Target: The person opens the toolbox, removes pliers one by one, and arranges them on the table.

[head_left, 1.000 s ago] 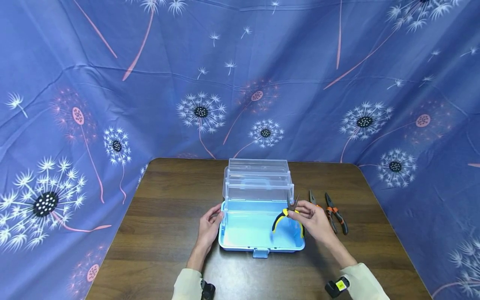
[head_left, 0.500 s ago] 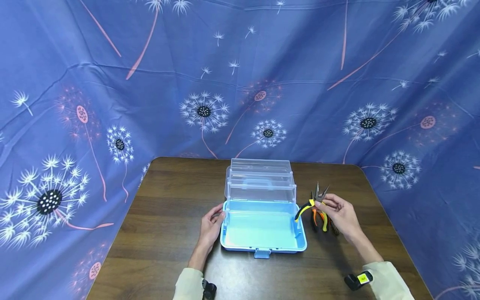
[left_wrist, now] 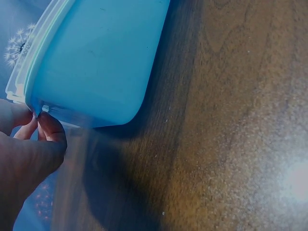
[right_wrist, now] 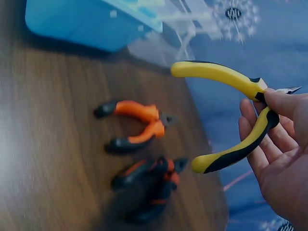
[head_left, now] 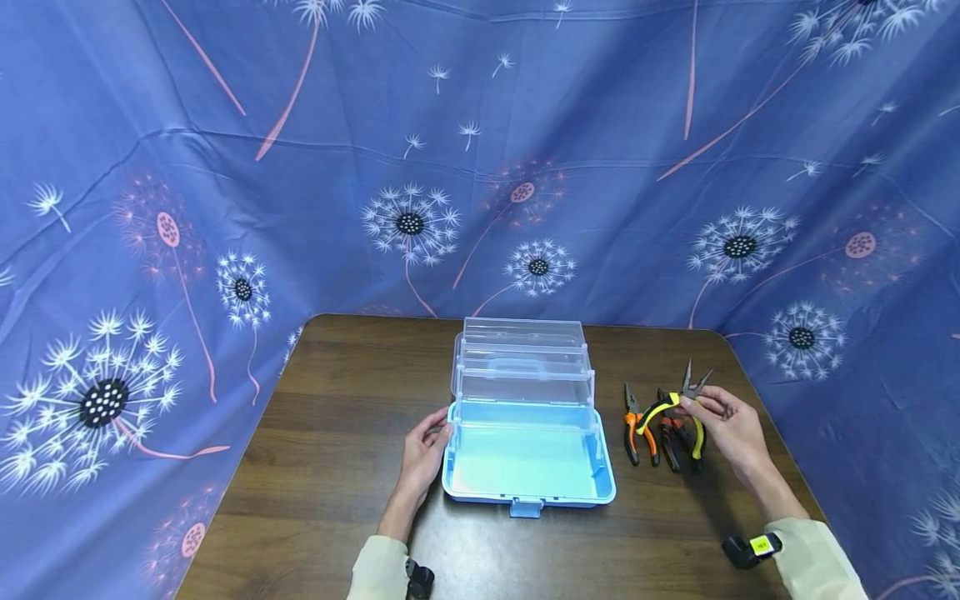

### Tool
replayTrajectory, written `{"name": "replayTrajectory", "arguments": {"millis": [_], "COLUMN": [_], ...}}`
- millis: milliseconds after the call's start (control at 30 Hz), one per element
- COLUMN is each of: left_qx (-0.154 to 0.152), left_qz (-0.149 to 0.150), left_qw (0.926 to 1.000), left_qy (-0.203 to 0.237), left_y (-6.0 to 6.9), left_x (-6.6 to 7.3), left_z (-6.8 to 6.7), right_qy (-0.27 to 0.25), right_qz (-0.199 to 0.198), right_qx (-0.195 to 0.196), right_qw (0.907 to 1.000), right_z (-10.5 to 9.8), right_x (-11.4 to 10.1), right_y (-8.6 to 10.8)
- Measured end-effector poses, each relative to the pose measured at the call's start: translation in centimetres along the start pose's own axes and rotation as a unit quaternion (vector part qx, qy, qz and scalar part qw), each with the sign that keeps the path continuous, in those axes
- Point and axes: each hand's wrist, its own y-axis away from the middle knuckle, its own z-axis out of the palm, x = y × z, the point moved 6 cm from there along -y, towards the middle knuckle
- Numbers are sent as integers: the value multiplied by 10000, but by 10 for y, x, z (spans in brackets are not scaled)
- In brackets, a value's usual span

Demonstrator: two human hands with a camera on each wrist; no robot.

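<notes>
A blue toolbox (head_left: pixel 528 462) stands with its lid raised, clear tiered trays (head_left: pixel 521 375) folded back behind its bare inside. My left hand (head_left: pixel 422 454) pinches the box's left rim between thumb and fingers; the left wrist view shows this grip on the edge (left_wrist: pixel 36 103). Above the table right of the box, my right hand (head_left: pixel 731 425) pinches yellow-and-black needle-nose pliers (right_wrist: pixel 221 79) near the pivot, handles spread. Below them on the table lie orange-and-black pliers (right_wrist: pixel 139 120) and darker black-and-red pliers (right_wrist: pixel 154 187), partly covered by the held pair in the head view.
The brown wooden table (head_left: pixel 337 400) carries the box in its middle and the two pairs of pliers right of it. A blue dandelion-print cloth (head_left: pixel 480 167) hangs behind the table and at its sides. The box's front latch (head_left: pixel 527 507) hangs down.
My right hand has carried the yellow-and-black pliers from above the box to the right, over and past the orange-handled pliers. My left hand stays at the box's left rim.
</notes>
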Motion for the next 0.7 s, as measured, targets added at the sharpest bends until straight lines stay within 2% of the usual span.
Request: {"name": "replayTrajectory", "arguments": {"millis": [300, 433, 600, 700], "left_qx": [34, 42, 88, 134], "left_qz": [76, 121, 149, 101], "left_qw": [10000, 9999, 9998, 9998], "left_qy": [17, 45, 12, -43], "left_y": [-1, -1, -1, -1], "left_x": [0, 0, 1, 1], "left_z": [-1, -2, -3, -4], "right_qy": [100, 495, 1046, 1315], "right_qz": [59, 242, 590, 571], "right_qx": [218, 216, 18, -92], "right_qw": [9997, 9982, 9928, 9896], "right_z": [-29, -43, -59, -65], "right_x": [26, 41, 60, 69], "right_y": [-10, -14, -20, -24]}}
